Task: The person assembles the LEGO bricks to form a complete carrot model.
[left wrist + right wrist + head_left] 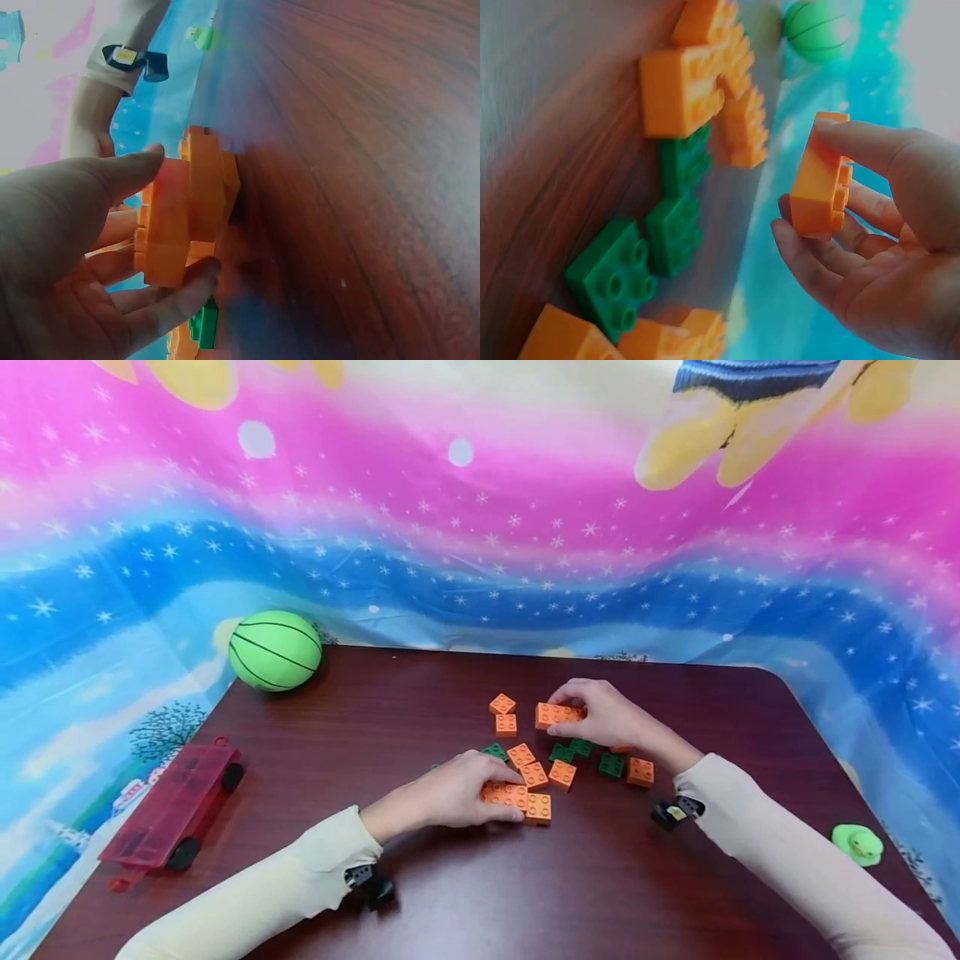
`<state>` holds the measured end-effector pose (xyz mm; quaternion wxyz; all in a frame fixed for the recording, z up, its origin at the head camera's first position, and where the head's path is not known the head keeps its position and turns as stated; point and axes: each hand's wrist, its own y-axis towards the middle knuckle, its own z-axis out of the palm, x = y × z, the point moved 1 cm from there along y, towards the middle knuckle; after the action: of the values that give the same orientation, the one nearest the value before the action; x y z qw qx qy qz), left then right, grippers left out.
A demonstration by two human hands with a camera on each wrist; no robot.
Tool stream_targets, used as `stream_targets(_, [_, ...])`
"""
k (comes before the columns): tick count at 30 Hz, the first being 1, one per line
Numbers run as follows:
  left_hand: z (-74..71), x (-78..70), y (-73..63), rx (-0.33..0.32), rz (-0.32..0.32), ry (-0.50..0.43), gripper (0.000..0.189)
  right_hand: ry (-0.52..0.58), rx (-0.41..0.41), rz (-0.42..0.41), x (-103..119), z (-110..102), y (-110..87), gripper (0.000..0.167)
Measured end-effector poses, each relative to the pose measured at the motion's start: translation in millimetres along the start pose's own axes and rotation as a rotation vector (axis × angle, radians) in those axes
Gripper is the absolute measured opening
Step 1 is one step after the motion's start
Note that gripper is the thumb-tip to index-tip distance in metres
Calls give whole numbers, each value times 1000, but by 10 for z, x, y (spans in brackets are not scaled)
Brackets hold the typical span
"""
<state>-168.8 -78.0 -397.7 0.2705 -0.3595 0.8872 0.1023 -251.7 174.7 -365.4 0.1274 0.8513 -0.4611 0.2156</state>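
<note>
My left hand grips a long orange toy brick between thumb and fingers. In the left wrist view that brick overlaps another orange brick behind it, low over the table. A square orange brick sits right at its end in the head view. Farther back, my right hand pinches a second long orange brick, studs facing the palm in the right wrist view. Around both hands lie square orange bricks and green bricks, some partly hidden by the right hand and wrist.
A green ball stands at the table's back left corner. Along the left edge is a clear red toy skateboard-like cart with black wheels. A small green duck sits near the right edge. A printed cloth hangs behind the dark table.
</note>
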Motion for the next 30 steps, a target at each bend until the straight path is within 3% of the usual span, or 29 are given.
stream_targets(5, [-31,-13,-23,-41,18,-29,32,22,-19,-86,201,-118,-207,39])
stream_targets(14, [-44,-2,-29,-50,37,-89,28,53,-77,-207,452,-222,-515,35])
stream_targets(21, [-47,-6,2,-36,33,-120,28,59,-51,-264,483,-27,-677,29])
stream_targets(30, [-50,-10,32,-1,-11,-152,28,85,-13,-244,505,326,-766,33])
